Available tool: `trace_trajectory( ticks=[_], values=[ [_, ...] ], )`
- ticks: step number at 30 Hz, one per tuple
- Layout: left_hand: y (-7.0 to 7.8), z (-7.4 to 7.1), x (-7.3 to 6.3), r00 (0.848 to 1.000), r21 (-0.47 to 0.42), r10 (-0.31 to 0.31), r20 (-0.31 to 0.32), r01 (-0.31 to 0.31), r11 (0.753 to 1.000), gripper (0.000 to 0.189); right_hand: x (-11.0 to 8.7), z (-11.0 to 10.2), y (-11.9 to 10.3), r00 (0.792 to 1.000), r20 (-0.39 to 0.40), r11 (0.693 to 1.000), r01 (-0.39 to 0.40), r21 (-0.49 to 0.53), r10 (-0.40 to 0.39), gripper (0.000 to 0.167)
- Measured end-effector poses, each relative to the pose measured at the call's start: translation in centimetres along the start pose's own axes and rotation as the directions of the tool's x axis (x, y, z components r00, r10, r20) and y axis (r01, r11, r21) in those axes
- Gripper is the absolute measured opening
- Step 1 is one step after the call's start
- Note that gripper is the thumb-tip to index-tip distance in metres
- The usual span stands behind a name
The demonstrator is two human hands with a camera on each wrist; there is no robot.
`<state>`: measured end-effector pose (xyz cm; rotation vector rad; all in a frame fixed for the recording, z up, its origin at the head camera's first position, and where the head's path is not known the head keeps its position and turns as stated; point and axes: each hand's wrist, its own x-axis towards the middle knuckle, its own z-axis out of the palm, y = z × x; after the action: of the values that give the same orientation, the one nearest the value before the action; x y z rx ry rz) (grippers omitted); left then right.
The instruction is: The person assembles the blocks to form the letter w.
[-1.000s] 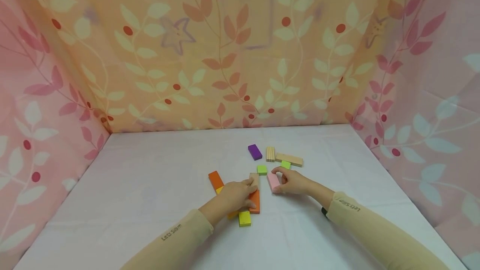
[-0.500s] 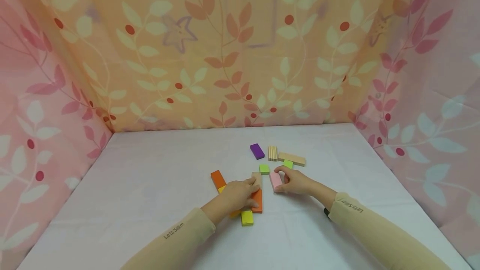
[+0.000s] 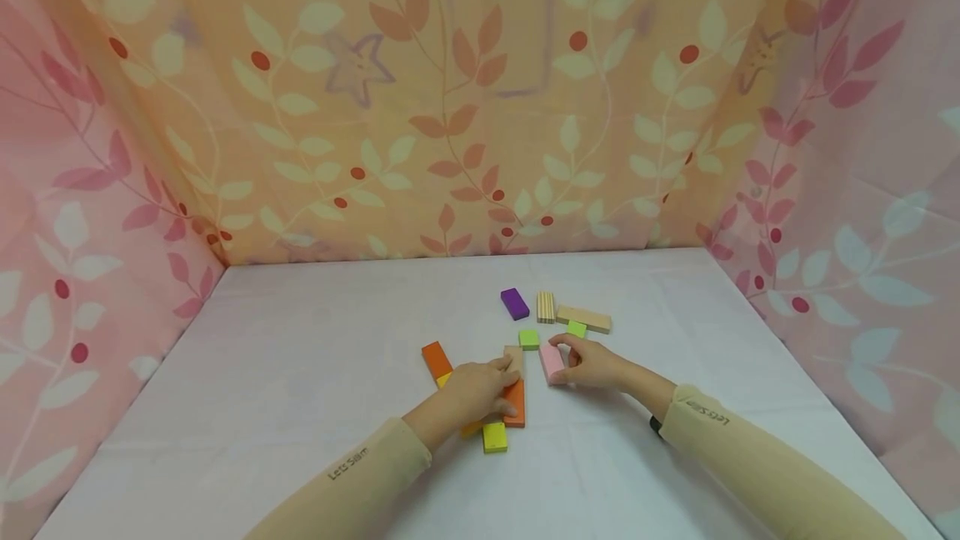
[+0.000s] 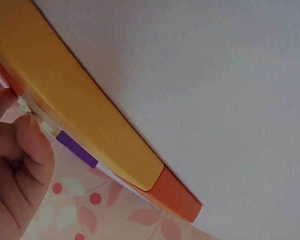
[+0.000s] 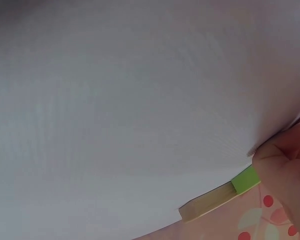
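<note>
In the head view, my right hand (image 3: 594, 363) pinches a pink block (image 3: 551, 362) between thumb and fingers at its two ends. My left hand (image 3: 471, 390) lies over the neighbouring pieces. Its fingers touch a plain wooden block (image 3: 513, 354), and its thumb rests at an orange block (image 3: 516, 403) joined end to end with it. A yellow block (image 3: 495, 437) sits just below. Partly behind the left hand runs a slanted row with another orange block (image 3: 435, 361) and a long yellow-orange block (image 4: 85, 100), close up in the left wrist view. The pink block is hidden in the right wrist view.
Farther back lie a purple block (image 3: 515, 303), a striped wooden block (image 3: 545, 307) and a long plain wooden block (image 3: 583, 319). Two light green blocks, one on the left (image 3: 528, 339) and one by the right hand (image 3: 576, 328), are nearer. Patterned curtains (image 3: 465, 107) surround the white table (image 3: 315, 315).
The whole head view has shifted slightly to the right since the first frame. Both hands and the blocks keep their places relative to one another.
</note>
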<state>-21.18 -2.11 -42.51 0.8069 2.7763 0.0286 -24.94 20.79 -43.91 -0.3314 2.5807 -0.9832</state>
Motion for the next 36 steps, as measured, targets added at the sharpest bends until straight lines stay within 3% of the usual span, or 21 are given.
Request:
trace_trajectory(
  ticks=[18,25,31,36],
  values=[
    [0.0,0.1,0.0,1.000,0.025,-0.002,0.008,0.001,1.000,0.067,0.0,0.2,0.0,1.000,-0.001,1.000,0.015,0.000,-0.015,0.066],
    [-0.1,0.2,0.1,1.000,0.007,0.003,0.000,-0.003,1.000,0.067,0.4,-1.3,-0.5,0.998,0.054,1.000,-0.020,0.002,0.020,0.065],
    [-0.1,0.1,0.2,1.000,0.010,0.002,0.004,-0.002,1.000,0.068,3.0,-4.0,-0.7,0.991,0.066,0.994,0.112,0.011,-0.113,0.042],
    [-0.1,0.1,0.1,1.000,0.010,0.002,0.008,-0.002,1.000,0.068,5.7,-5.1,-1.2,0.979,0.008,0.979,0.204,-0.020,-0.203,0.043]
  ],
)
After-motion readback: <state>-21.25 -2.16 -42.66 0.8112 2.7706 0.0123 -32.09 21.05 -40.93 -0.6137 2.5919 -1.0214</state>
